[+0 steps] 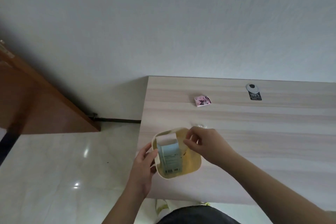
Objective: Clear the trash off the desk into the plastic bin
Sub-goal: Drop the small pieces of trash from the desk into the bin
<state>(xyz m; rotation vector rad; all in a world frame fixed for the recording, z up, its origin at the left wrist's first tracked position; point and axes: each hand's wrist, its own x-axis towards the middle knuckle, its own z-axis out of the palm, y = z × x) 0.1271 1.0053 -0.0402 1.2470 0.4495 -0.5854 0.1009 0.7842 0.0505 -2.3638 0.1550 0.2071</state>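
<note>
Your left hand (143, 167) sits at the lower centre of the frame, its fingers curled round the left rim of the bin (197, 162), gripping it. The bin is a cream tub with rounded corners, standing on the desk (254, 132) at its left edge, partly overhanging toward the floor (63, 169).

Inside the bin a pale blue box (169, 156) stands on end, its white flap open at the top and leaning against the far wall.

Your right hand (203, 143) hovers over the bin's upper right corner, thumb and fingers pinched together on something thin and pale. I cannot tell what it is, as it blends with the bin's rim.

Further up the desk, centre right of the frame, a small pink packet (202, 101) lies flat, well apart from the bin. Toward the upper right, near the desk's back edge, a round silver cap (251, 87) sits with a black label (255, 95) just below it.

A brown door (36, 96) fills the left of the frame.
</note>
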